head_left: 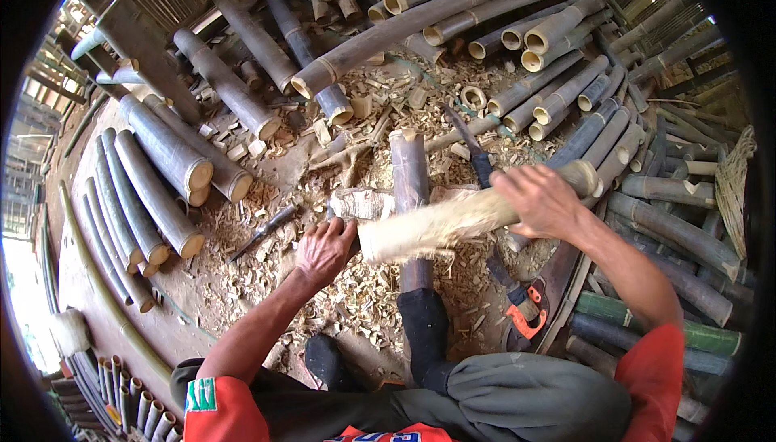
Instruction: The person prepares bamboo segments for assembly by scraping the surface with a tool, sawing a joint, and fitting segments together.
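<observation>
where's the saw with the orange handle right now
The orange-handled saw lies on the ground in the head view, below and right of centre, just beyond the grey trouser leg and to the right of both dark-clad feet.

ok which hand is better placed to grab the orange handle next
Right, likely: the right hand is nearer the orange handle, though it holds the pale bamboo; the left hand is farther off.
</observation>
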The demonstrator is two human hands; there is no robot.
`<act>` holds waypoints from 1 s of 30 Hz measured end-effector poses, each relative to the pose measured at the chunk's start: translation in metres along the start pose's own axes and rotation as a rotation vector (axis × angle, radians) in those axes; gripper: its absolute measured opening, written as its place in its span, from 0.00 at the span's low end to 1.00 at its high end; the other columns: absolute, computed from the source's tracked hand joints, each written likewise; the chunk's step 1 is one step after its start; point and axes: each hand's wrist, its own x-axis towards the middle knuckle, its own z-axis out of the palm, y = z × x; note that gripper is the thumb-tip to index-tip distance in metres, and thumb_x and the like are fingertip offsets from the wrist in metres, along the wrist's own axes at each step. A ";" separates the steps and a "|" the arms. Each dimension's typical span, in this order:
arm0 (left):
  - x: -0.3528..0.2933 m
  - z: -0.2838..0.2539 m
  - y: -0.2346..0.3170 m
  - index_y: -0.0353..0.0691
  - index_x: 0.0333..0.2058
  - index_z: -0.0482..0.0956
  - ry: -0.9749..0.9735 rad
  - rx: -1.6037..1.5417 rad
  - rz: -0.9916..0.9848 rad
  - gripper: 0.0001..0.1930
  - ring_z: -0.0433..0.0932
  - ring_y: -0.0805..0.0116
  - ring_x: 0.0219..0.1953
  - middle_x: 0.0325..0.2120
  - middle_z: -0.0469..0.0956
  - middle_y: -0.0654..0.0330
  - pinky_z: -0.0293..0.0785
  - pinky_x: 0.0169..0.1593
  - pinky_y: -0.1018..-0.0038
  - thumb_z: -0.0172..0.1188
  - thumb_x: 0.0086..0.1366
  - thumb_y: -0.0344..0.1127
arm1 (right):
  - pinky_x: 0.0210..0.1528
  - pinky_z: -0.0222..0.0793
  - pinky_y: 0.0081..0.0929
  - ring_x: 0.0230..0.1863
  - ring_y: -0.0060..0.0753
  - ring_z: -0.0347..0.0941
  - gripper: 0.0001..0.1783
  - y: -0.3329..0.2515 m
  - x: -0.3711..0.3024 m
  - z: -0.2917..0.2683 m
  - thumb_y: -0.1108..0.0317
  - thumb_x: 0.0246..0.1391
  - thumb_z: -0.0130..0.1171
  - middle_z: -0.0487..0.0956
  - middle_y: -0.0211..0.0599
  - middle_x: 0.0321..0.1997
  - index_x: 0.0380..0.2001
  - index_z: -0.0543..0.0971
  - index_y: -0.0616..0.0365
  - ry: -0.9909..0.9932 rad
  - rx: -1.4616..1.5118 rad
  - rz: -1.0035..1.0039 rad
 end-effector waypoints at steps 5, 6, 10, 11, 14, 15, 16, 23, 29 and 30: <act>0.032 -0.037 -0.020 0.43 0.37 0.90 -0.356 -0.679 0.078 0.19 0.83 0.67 0.27 0.26 0.87 0.58 0.82 0.33 0.65 0.66 0.71 0.54 | 0.52 0.79 0.38 0.47 0.48 0.84 0.40 -0.017 -0.019 -0.042 0.66 0.40 0.79 0.81 0.54 0.47 0.56 0.71 0.63 0.238 0.570 0.502; 0.035 -0.037 -0.026 0.46 0.42 0.91 -0.347 -0.682 0.107 0.17 0.82 0.68 0.23 0.27 0.88 0.60 0.80 0.29 0.67 0.65 0.71 0.53 | 0.53 0.78 0.36 0.47 0.48 0.84 0.40 -0.021 -0.019 -0.042 0.67 0.41 0.77 0.81 0.55 0.48 0.57 0.71 0.64 0.242 0.710 0.621; 0.067 -0.055 -0.043 0.44 0.32 0.91 -0.234 -0.468 0.021 0.27 0.74 0.71 0.16 0.17 0.82 0.62 0.73 0.21 0.65 0.60 0.72 0.63 | 0.65 0.68 0.34 0.59 0.36 0.75 0.47 -0.027 -0.022 -0.028 0.64 0.44 0.74 0.78 0.47 0.59 0.67 0.66 0.68 0.442 1.088 0.623; 0.076 -0.054 -0.049 0.43 0.27 0.89 -0.218 -0.417 0.025 0.31 0.73 0.69 0.15 0.15 0.79 0.62 0.71 0.21 0.64 0.58 0.71 0.67 | 0.68 0.64 0.33 0.63 0.34 0.71 0.47 -0.030 -0.020 -0.028 0.61 0.46 0.72 0.75 0.44 0.62 0.67 0.66 0.69 0.432 1.200 0.647; 0.092 -0.049 -0.056 0.39 0.17 0.82 -0.153 -0.317 0.038 0.40 0.72 0.61 0.15 0.11 0.72 0.58 0.70 0.23 0.58 0.55 0.69 0.74 | 0.68 0.65 0.33 0.64 0.35 0.71 0.47 -0.033 -0.020 -0.021 0.59 0.47 0.72 0.75 0.44 0.62 0.68 0.66 0.69 0.377 1.354 0.715; 0.093 -0.046 -0.057 0.39 0.17 0.81 -0.161 -0.299 0.031 0.40 0.72 0.60 0.15 0.11 0.71 0.57 0.71 0.24 0.57 0.55 0.69 0.74 | 0.68 0.65 0.33 0.64 0.35 0.71 0.48 -0.034 -0.020 -0.019 0.58 0.47 0.72 0.75 0.44 0.62 0.68 0.65 0.69 0.365 1.375 0.715; 0.095 -0.045 -0.056 0.38 0.17 0.81 -0.168 -0.283 0.028 0.41 0.73 0.59 0.15 0.10 0.71 0.57 0.71 0.24 0.56 0.55 0.69 0.74 | 0.68 0.65 0.33 0.64 0.35 0.71 0.48 -0.036 -0.021 -0.018 0.58 0.47 0.72 0.75 0.44 0.62 0.68 0.65 0.70 0.353 1.393 0.720; 0.092 -0.043 -0.055 0.39 0.20 0.83 -0.213 -0.295 0.032 0.36 0.71 0.64 0.14 0.11 0.71 0.60 0.71 0.22 0.61 0.59 0.69 0.70 | 0.68 0.65 0.33 0.64 0.36 0.71 0.51 -0.046 -0.018 -0.022 0.57 0.46 0.73 0.75 0.47 0.63 0.68 0.64 0.71 0.306 1.370 0.690; 0.083 -0.050 -0.037 0.39 0.24 0.85 -0.250 -0.136 -0.119 0.39 0.79 0.57 0.19 0.15 0.78 0.54 0.78 0.27 0.57 0.54 0.68 0.75 | 0.62 0.72 0.38 0.59 0.39 0.75 0.46 -0.058 -0.017 -0.021 0.56 0.48 0.73 0.76 0.51 0.59 0.64 0.65 0.69 0.337 1.142 0.632; 0.081 -0.048 -0.037 0.39 0.24 0.85 -0.248 -0.123 -0.113 0.39 0.79 0.57 0.19 0.15 0.78 0.55 0.78 0.27 0.57 0.54 0.68 0.75 | 0.59 0.75 0.40 0.57 0.42 0.77 0.44 -0.066 -0.015 -0.009 0.57 0.48 0.73 0.77 0.53 0.57 0.63 0.65 0.67 0.372 1.141 0.626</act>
